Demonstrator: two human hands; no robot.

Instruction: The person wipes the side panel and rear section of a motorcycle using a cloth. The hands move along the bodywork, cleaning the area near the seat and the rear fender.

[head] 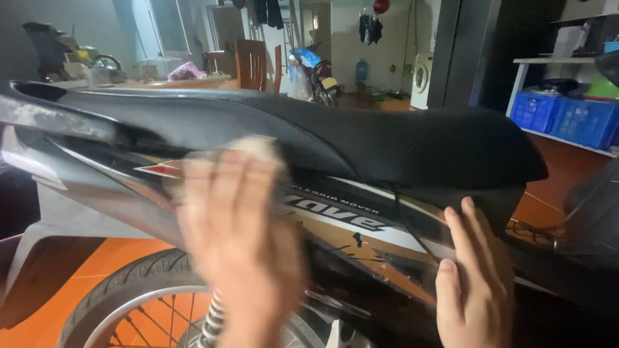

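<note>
Cloth (pixel 261 149), pale and bunched, peeks out above the blurred left hand (pixel 235 238), whose flat, close-set fingers press it against the motorbike's side panel (pixel 361 225), just under the black seat (pixel 387 138). The right hand (pixel 474 283) rests open farther along that panel, fingers together.

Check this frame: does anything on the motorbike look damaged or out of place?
The grey grab rail at the tail looks scuffed, with pale worn patches. Nothing else stands out; the left hand is blurred, pressing a pale cloth against the side panel.
</note>
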